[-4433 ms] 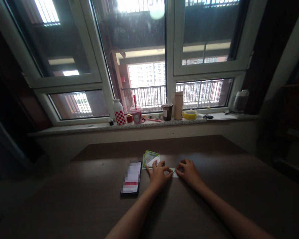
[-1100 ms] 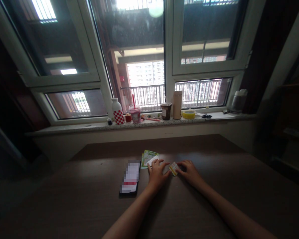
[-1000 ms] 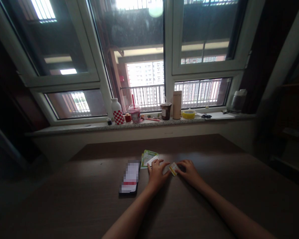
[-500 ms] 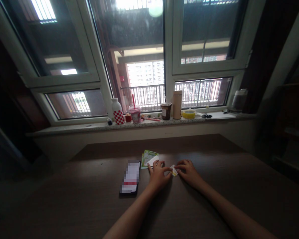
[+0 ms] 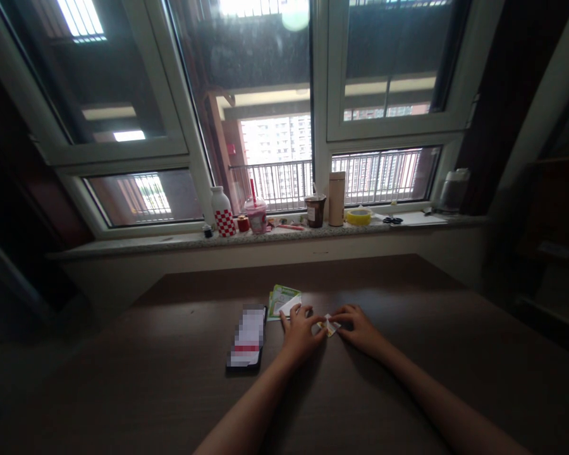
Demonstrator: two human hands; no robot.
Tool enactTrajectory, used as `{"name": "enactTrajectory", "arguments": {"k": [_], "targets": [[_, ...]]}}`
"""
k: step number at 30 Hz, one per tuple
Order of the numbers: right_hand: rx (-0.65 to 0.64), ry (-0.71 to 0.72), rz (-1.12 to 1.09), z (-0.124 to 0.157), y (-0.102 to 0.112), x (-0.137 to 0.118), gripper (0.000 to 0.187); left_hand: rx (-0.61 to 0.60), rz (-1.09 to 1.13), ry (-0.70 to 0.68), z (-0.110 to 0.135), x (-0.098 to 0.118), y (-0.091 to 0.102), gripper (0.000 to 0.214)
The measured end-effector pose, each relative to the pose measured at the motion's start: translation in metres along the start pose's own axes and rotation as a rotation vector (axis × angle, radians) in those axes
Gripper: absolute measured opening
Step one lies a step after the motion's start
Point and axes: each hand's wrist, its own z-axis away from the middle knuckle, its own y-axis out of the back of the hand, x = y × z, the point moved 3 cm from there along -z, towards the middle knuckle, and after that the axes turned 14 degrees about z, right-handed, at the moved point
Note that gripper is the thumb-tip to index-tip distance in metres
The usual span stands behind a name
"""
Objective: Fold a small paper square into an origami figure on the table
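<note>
Left fingers (image 5: 316, 320) have drawn inward and, like the right fingers (image 5: 342, 315), slightly parted, hold the small paper (image 5: 331, 328).

A small piece of paper (image 5: 330, 327) is pinched between the fingers of the left hand (image 5: 301, 330) and those of the right hand (image 5: 360, 330), low over the counter (image 5: 360, 392). It is mostly white, with yellow-orange marks, and it sits turned so that 1 corner points toward the person. The white upper part looks folded, though the fingers cover 2 of its sides and the fine print is too small to read. Whether its underside touches the counter cannot be told. Beyond the left hand, at least 2 cards (image 5: 279, 300) with green and white printing lie overlapping, slightly fanned; a plain white triangular area shows at their near right corner, partly behind the fingers.
</note>
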Motion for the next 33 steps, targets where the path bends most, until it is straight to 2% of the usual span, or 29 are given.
{"name": "enactTrajectory", "arguments": {"k": [8,12,16,25,33], "targets": [[0.000,-0.038,-0.099,-0.003,0.005,0.003,0.032,-0.013,0.002,0.024,0.000,0.000,0.000,0.026],[0.009,-0.054,-0.117,-0.003,0.006,0.004,0.026,-0.022,-0.005,0.032,0.000,0.002,0.001,0.027],[0.004,-0.081,-0.112,-0.004,0.005,0.006,0.017,-0.035,-0.001,0.040,0.000,0.003,0.002,0.029],[0.025,-0.059,-0.101,-0.004,0.000,0.011,0.020,-0.048,-0.014,0.036,-0.001,0.002,0.002,0.031],[0.074,-0.095,-0.020,-0.002,-0.001,0.009,0.019,-0.068,-0.036,0.038,0.000,0.004,0.003,0.034]]}}
